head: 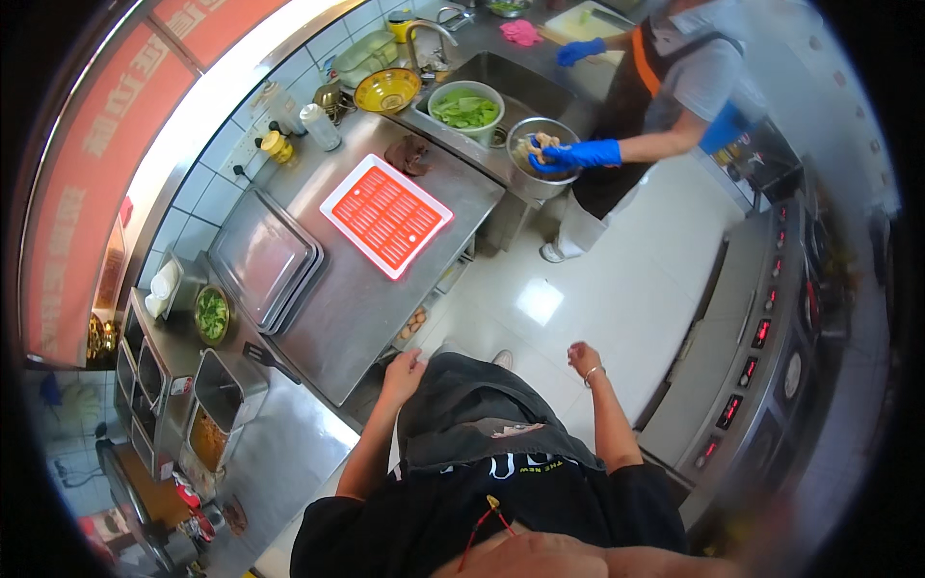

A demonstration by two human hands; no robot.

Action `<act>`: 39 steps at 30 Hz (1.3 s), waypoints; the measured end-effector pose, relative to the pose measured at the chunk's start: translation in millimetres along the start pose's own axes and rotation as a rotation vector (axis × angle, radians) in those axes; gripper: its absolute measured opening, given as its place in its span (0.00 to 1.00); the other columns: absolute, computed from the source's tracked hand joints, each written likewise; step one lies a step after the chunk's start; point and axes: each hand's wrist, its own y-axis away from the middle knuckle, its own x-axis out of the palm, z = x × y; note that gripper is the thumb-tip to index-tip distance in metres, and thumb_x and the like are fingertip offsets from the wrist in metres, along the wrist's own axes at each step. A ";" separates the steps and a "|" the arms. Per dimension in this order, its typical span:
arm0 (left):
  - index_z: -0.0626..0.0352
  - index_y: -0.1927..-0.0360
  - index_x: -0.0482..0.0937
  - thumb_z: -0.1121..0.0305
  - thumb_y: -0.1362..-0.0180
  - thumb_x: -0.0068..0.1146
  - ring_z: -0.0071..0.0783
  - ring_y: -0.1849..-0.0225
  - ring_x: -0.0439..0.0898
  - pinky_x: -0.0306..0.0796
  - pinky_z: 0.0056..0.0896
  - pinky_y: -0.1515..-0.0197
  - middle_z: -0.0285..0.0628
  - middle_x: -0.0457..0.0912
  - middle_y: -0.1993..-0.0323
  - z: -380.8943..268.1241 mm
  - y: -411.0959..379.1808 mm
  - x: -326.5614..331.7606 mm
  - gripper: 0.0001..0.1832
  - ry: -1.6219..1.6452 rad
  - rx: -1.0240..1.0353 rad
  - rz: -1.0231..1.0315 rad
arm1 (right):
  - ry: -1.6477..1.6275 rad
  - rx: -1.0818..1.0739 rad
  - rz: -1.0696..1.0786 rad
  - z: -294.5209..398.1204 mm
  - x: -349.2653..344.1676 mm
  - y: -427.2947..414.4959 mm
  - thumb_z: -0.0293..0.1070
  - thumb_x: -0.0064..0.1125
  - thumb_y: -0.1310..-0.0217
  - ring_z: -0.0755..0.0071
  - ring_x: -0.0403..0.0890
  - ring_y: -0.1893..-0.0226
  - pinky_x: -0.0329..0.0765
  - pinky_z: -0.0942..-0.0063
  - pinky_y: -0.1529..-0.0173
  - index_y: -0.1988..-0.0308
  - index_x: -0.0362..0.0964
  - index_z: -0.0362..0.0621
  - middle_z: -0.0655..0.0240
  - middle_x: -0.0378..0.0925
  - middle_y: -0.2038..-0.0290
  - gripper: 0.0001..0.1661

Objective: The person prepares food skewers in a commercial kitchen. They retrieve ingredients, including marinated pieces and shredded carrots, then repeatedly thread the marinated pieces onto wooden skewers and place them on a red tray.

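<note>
My left hand (pixel 405 372) hangs by the front edge of the steel worktable (pixel 354 325), fingers loosely bent, with nothing visible in it. Over the pale floor, my right hand (pixel 584 359) is held out with curled fingers and shows no object; a bracelet circles its wrist. A dark apron (pixel 477 404) lies between the two hands. On the worktable sits a white tray with a red slotted insert (pixel 386 213), beyond my left hand. Stacked metal trays with a clear lid (pixel 264 253) stand left of it. A black slotted spatula (pixel 269 361) lies near the table's corner.
A co-worker in blue gloves (pixel 578 154) handles food in a steel bowl (pixel 543 184) by the sink (pixel 520 87). Leafy greens fill a white tub (pixel 466 108). Cooktops with red displays (pixel 759 332) line the right. Steel containers (pixel 227 390) stand at left; eggs (pixel 413 323) sit below the worktable.
</note>
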 end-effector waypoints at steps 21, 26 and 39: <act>0.68 0.61 0.75 0.68 0.47 0.51 0.42 0.67 0.81 0.72 0.38 0.65 0.52 0.81 0.67 35.1 -255.0 -51.3 0.14 0.105 -0.308 -0.494 | 0.511 -0.248 0.145 192.1 -47.4 -121.1 0.40 0.55 0.46 0.54 0.79 0.64 0.75 0.64 0.56 0.57 0.72 0.42 0.57 0.79 0.67 0.18; 0.65 0.60 0.76 0.67 0.48 0.51 0.50 0.66 0.80 0.71 0.42 0.63 0.55 0.80 0.69 46.4 -242.9 -68.1 0.14 0.079 -0.219 -0.625 | 0.465 -0.364 0.067 191.8 -73.6 -167.6 0.39 0.56 0.46 0.53 0.78 0.62 0.74 0.62 0.55 0.58 0.72 0.41 0.56 0.78 0.65 0.18; 0.66 0.60 0.75 0.61 0.45 0.53 0.40 0.66 0.78 0.71 0.36 0.64 0.51 0.79 0.68 14.3 -233.0 -84.1 0.17 0.002 -0.344 -0.713 | -0.263 0.049 -0.063 212.0 -160.6 -212.9 0.38 0.46 0.37 0.74 0.79 0.74 0.75 0.80 0.71 0.56 0.68 0.38 0.61 0.78 0.68 0.16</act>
